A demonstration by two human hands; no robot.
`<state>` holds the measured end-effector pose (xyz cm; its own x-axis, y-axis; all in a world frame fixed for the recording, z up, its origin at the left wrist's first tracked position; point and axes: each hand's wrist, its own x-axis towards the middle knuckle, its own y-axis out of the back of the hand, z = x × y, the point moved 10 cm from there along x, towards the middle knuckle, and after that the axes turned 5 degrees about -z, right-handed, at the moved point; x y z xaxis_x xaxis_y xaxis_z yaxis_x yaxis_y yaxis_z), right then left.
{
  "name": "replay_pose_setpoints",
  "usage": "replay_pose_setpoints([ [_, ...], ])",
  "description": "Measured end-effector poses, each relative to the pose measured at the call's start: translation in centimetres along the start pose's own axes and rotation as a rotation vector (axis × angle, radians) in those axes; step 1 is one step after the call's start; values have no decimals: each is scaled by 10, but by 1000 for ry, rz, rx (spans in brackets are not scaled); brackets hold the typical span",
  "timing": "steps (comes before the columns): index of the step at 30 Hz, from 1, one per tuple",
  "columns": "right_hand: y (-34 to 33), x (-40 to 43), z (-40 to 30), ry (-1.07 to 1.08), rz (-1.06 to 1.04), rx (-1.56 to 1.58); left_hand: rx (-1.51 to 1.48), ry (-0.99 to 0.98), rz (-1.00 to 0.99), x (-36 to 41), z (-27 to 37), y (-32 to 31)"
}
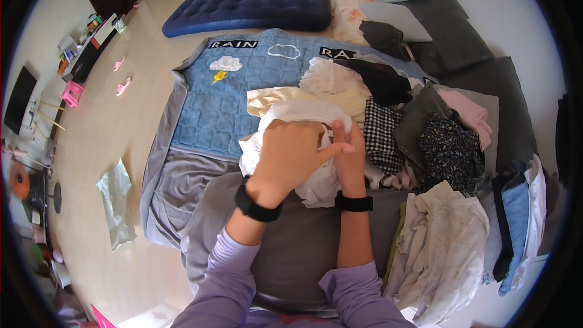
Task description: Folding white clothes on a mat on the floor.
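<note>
A white garment (314, 111) is bunched up between my hands, above my lap. My left hand (291, 155) is closed on its gathered fabric, with the back of the hand facing up and the thumb pointing toward the other hand. At the right side of the garment, my right hand (350, 155) grips a fold between thumb and fingers. The cloth hangs below the hands, and its exact kind is hard to tell. Just beyond it lie a cream garment (278, 99) and a white lacy garment (334, 77). A black-and-white checked garment (382, 139) lies right of my right hand.
A blue quilted blanket (214, 118) spreads in front, with a navy air mattress (255, 0) behind. A dark floral garment (448, 150) and pink cloth (469, 114) are heaped right. Pale clothes (442, 246) drape nearby. A clear plastic bag (117, 207) lies on the floor left.
</note>
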<state>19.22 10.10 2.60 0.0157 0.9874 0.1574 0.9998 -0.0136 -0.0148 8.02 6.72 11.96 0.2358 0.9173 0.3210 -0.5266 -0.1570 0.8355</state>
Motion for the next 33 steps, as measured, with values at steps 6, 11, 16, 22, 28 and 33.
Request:
replay_pose_setpoints([
  [6,-12,-1,-6,69,-169,-83,-79,46,-22,6,-21,-22],
  [11,0,2,6,-45,-30,151,-233,-77,69,10,-20,-10],
  [16,39,7,20,-7,176,71,-506,-136,82,11,-8,-1],
  [22,52,1,8,-64,226,79,-958,-48,236,3,-30,4],
  [28,56,-3,-22,66,292,-207,-1111,-66,227,8,-50,4],
  [33,12,0,3,-101,25,209,-804,198,-355,6,-68,-55],
])
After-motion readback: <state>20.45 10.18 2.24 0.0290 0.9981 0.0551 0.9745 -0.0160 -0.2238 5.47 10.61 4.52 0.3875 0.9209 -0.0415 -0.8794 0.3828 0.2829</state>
